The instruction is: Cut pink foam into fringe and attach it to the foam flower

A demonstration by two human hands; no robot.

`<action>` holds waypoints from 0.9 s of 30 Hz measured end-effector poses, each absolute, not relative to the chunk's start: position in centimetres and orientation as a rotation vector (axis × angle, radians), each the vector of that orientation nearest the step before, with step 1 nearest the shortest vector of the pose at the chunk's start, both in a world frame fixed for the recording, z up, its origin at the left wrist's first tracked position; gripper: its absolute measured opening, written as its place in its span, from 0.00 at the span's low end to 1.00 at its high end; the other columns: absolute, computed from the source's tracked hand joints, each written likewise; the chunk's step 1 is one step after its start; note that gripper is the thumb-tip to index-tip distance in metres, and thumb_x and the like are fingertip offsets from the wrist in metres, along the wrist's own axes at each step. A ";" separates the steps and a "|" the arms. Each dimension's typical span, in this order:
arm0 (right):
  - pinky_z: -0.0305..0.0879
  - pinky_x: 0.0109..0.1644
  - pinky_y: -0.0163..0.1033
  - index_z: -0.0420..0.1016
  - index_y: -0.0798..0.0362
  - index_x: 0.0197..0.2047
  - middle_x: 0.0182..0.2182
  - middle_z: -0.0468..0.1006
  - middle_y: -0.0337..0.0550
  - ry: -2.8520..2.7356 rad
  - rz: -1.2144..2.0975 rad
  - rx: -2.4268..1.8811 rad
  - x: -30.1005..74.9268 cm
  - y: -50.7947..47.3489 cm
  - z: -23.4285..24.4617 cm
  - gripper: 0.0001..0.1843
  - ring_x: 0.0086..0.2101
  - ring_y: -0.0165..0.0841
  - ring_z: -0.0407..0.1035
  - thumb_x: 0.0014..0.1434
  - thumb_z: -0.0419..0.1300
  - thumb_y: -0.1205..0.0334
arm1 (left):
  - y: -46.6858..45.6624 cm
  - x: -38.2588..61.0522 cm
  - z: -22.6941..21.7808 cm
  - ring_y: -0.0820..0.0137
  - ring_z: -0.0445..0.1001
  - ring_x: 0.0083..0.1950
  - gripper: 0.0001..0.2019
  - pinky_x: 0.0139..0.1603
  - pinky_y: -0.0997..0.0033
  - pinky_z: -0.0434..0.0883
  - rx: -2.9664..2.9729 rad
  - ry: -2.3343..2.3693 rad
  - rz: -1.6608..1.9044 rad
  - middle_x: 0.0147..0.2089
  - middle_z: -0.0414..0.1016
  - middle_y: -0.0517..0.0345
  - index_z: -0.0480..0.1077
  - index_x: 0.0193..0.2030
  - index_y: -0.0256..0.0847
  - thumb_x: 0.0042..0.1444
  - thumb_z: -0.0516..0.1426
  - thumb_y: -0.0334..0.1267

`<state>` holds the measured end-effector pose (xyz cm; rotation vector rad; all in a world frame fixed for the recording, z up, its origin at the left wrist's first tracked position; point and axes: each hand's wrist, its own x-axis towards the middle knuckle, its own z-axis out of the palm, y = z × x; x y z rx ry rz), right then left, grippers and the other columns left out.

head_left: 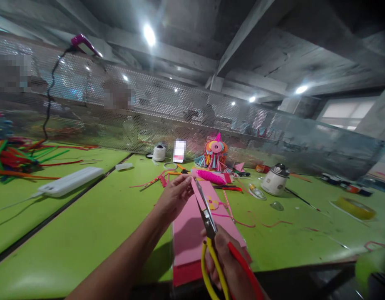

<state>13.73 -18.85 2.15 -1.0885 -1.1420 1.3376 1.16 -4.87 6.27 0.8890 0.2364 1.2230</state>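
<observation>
On the bench (86,225), left hand (175,198) fingers pinch one pink sheet (189,233); right hand (232,266) fingers grip one pair of scissors (207,216).

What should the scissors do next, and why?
Probably squeeze the scissors gently for one short snip. The left hand pinches the pink strip at its top, the right hand holds the scissors with handles spread, and the blades lie along the strip above the pink sheet.
</observation>
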 end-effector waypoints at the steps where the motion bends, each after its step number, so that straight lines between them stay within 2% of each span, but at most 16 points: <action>1: 0.47 0.14 0.25 0.59 0.53 0.46 0.18 0.61 0.31 -1.146 1.334 -1.094 13.7 -18.8 2.1 0.26 0.14 0.20 0.49 0.57 0.47 0.39 | -4.9 1.2 6.3 0.77 0.70 0.29 0.03 0.33 0.79 0.67 0.888 0.241 1.232 0.28 0.72 0.58 0.72 0.33 0.34 0.51 0.59 0.31; 10: 0.48 0.14 0.25 0.62 0.53 0.44 0.17 0.61 0.31 -1.189 1.297 -1.160 13.9 -18.5 1.9 0.27 0.14 0.20 0.49 0.57 0.46 0.37 | -4.8 1.4 6.3 0.76 0.71 0.30 0.04 0.34 0.77 0.67 0.901 0.302 1.281 0.27 0.73 0.57 0.73 0.32 0.34 0.48 0.61 0.32; 21: 0.44 0.13 0.25 0.65 0.57 0.44 0.14 0.60 0.31 -1.257 1.181 -1.266 14.2 -18.6 2.5 0.30 0.13 0.20 0.48 0.55 0.48 0.37 | -4.3 1.3 5.7 0.77 0.70 0.29 0.04 0.34 0.78 0.67 0.931 0.329 1.263 0.27 0.72 0.57 0.73 0.31 0.33 0.48 0.60 0.32; 27: 0.49 0.16 0.28 0.68 0.58 0.41 0.12 0.59 0.30 -1.339 1.094 -1.269 14.7 -18.8 2.6 0.29 0.13 0.22 0.50 0.56 0.48 0.38 | -4.4 1.3 5.7 0.77 0.69 0.29 0.04 0.35 0.77 0.67 0.932 0.313 1.258 0.27 0.71 0.58 0.73 0.31 0.34 0.48 0.61 0.32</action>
